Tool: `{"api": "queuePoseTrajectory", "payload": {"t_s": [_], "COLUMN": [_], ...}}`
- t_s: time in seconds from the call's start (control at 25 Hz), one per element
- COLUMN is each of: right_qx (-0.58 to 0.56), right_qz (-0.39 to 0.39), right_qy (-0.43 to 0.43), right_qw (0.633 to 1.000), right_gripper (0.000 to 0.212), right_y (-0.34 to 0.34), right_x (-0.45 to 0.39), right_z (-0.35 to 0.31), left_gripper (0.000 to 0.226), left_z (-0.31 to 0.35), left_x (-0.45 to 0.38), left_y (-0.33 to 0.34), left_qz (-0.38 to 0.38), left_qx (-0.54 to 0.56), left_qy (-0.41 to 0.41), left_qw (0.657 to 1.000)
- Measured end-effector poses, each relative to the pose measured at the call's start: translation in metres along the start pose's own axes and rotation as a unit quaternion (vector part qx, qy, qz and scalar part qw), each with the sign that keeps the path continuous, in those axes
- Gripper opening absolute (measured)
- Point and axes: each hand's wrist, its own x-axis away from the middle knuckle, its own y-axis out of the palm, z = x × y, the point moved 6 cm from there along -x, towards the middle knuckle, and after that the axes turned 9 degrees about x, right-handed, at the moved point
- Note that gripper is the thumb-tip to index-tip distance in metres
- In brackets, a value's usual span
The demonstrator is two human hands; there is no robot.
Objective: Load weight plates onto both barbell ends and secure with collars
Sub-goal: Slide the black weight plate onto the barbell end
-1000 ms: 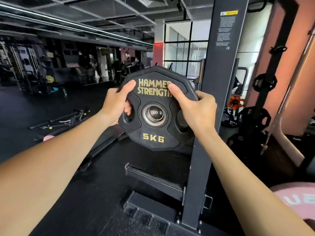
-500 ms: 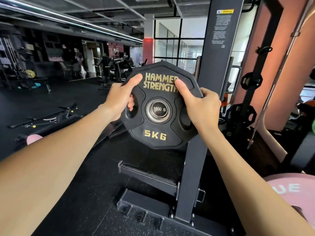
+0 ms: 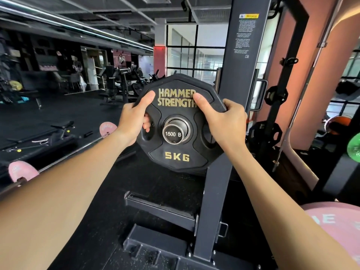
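Observation:
A black 5 kg plate (image 3: 178,158) with gold lettering sits upright on the barbell sleeve, whose steel end (image 3: 174,133), marked "1500 B", pokes through the plate's centre hole. My left hand (image 3: 134,119) grips the plate's left side, fingers through a handle slot and thumb on the face. My right hand (image 3: 224,121) grips the right side the same way. The rest of the bar is hidden behind the plate. No collar is in view.
The dark rack upright (image 3: 224,133) stands just right of the plate, its base (image 3: 161,242) on the floor below. A pink plate (image 3: 335,227) lies at lower right. Another barbell with pink plates (image 3: 21,170) lies at left. Small black plates (image 3: 276,94) hang on a storage post.
The view has shifted, so the plate sits lower and further right in frame. The sleeve end sticks out further through the hole, so the plate has slid along the sleeve. Both hands keep their grip.

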Motion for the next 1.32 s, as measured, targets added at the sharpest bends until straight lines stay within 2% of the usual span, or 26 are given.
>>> {"api": "queuePoseTrajectory", "payload": {"t_s": [0.24,0.72,0.84,1.12,1.2,1.32], "right_qx": [-0.006,0.009,0.011,0.007,0.005,-0.012], "right_qz": [0.020,0.018,0.014,-0.021,-0.044,-0.073], "right_qy": [0.027,0.044,0.054,0.089,0.105,0.119], "right_qw": [0.999,0.999,0.998,0.996,0.993,0.990], "right_gripper": [0.065,0.067,0.078,0.060,0.058,0.065], "right_y": [0.011,0.037,0.045,0.061,0.066,0.075], "right_x": [-0.026,-0.110,-0.134,-0.187,-0.205,-0.229], "right_z": [0.031,0.093,0.110,0.153,0.166,0.183], "left_gripper": [0.046,0.051,0.048,0.037,0.026,0.044], "left_z": [-0.006,-0.056,-0.068,-0.092,-0.099,-0.111], "left_x": [-0.029,-0.123,-0.145,-0.195,-0.206,-0.223], "left_y": [0.014,0.046,0.056,0.075,0.081,0.085], "left_qz": [-0.013,-0.018,-0.035,-0.065,-0.069,-0.081], "left_qx": [-0.016,-0.017,-0.025,-0.074,-0.098,-0.119], "left_qy": [-0.001,-0.006,-0.014,-0.029,-0.051,-0.117], "left_qw": [1.000,1.000,0.999,0.995,0.991,0.983]}}
